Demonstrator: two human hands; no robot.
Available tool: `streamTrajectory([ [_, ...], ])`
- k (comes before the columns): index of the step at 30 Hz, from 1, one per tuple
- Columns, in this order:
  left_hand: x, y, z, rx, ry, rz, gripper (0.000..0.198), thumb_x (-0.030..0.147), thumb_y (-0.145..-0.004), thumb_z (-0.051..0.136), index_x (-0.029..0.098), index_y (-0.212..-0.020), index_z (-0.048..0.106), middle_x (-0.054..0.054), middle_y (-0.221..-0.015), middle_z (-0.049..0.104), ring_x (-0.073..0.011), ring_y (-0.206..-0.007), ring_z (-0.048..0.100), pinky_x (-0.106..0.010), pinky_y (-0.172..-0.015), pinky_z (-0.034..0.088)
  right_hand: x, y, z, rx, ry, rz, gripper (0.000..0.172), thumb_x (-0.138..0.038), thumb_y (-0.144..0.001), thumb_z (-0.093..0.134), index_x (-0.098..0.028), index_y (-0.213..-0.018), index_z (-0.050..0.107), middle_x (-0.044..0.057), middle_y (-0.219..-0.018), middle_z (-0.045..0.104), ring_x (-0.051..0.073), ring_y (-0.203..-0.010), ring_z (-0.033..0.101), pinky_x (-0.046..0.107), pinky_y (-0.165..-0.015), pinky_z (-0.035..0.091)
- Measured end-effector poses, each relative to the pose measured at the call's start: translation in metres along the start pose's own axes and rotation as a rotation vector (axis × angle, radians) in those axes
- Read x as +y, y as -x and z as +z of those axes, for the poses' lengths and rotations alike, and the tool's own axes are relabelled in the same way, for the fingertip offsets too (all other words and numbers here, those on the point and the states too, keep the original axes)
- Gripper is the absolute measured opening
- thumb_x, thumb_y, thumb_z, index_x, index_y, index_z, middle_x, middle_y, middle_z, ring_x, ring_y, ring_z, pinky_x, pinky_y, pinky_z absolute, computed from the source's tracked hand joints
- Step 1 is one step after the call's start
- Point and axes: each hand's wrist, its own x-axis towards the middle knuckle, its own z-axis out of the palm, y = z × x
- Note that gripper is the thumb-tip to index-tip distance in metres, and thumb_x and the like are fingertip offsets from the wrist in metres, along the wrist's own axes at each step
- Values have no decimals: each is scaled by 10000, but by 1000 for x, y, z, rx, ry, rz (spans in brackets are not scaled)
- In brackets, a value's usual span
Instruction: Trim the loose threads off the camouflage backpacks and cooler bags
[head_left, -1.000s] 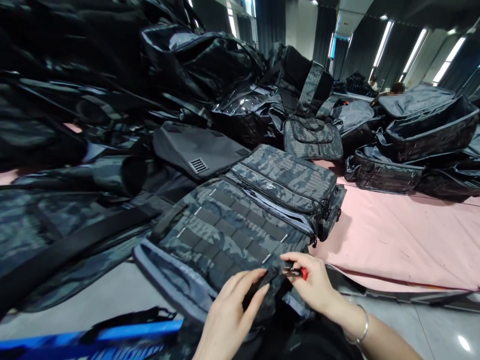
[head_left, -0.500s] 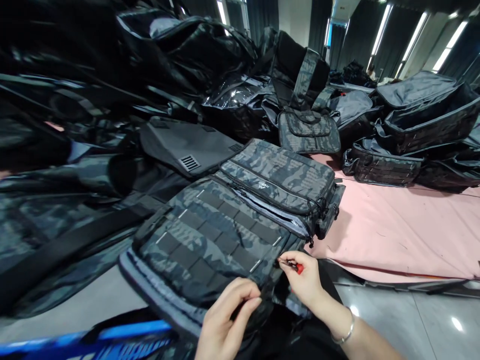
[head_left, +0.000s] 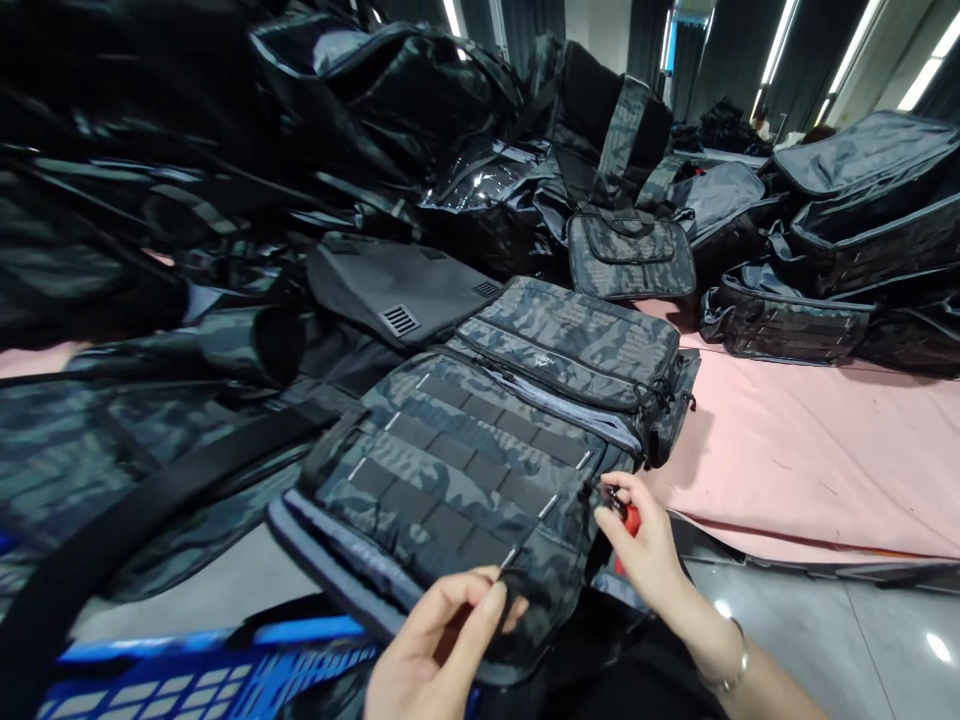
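A dark camouflage backpack [head_left: 457, 460] lies in front of me, its webbing rows facing up and a zipped opening partly apart. My left hand [head_left: 454, 630] pinches at the bag's near edge, by the end of a short white strip; what lies between the fingertips is too small to name. My right hand [head_left: 641, 545], with a bracelet at the wrist, is closed around a small red-and-black tool [head_left: 628, 518] at the bag's right side.
Dark bags are heaped at the left and back. Open camouflage bags [head_left: 795, 315] stand on a pink-covered table [head_left: 810, 450] at the right. A blue plastic basket [head_left: 172, 690] is at the lower left. Someone is partly visible far back.
My right hand has moved slightly right and up with the red-and-black tool. My left hand is a little further left, at the bag's edge. The whole view has shifted slightly.
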Motion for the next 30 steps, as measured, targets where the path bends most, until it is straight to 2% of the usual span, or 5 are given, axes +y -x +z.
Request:
streamTrajectory([
  [2, -3, 1, 7, 24, 65, -32, 374, 519, -617, 716, 187, -556, 554, -28, -635, 612, -175, -613, 588, -272, -593, 516, -7, 18, -4, -26, 30, -53, 275, -250, -845, 531, -214, -1116, 557, 34, -934, 637, 151, -816, 613, 259, -751, 510],
  [5, -1, 8, 15, 66, 129, -26, 395, 506, -640, 702, 188, -512, 504, -6, -565, 568, -146, -565, 545, -244, -553, 487, -17, 36, -9, -99, 14, -196, 246, -182, -847, 517, -230, -1085, 556, 42, -949, 618, 153, -821, 608, 259, -732, 513],
  [10, 6, 15, 18, 120, 134, 6, 354, 454, -681, 682, 200, -540, 480, 12, -568, 542, -135, -560, 520, -241, -550, 466, -26, 40, -8, -179, 34, -384, 255, -122, -841, 513, -231, -1060, 585, 58, -901, 621, 170, -807, 610, 286, -708, 518],
  [19, 1, 16, 19, 98, 60, 28, 345, 448, -699, 661, 203, -546, 473, 11, -572, 539, -138, -558, 520, -247, -551, 464, -28, 36, -3, -183, 81, -416, 225, -151, -850, 516, -226, -1045, 601, 62, -883, 637, 176, -792, 617, 300, -694, 533],
  [30, -6, 14, 20, 36, 95, -7, 318, 398, -729, 654, 197, -558, 476, 20, -581, 546, -123, -564, 504, -222, -555, 436, -31, 32, -4, -215, 97, -428, 174, -121, -856, 511, -219, -968, 601, 54, -855, 649, 171, -776, 608, 299, -698, 512],
])
